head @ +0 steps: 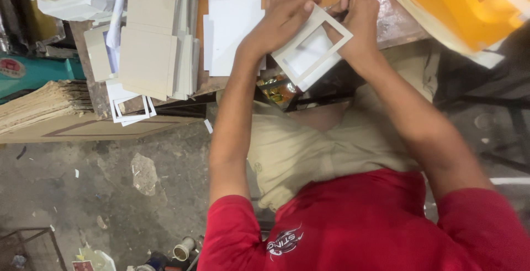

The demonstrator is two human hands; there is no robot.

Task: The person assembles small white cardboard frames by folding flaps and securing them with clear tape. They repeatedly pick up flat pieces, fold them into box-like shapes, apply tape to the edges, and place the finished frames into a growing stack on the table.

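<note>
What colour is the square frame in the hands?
White, the square frame shows best in the head view.

The person wears a red short-sleeved cotton T-shirt with a small white printed emblem on it, beige khaki fabric trousers, and 2 bare forearms end in ringless, ungloved hands.

Card stacks left of frame
</note>
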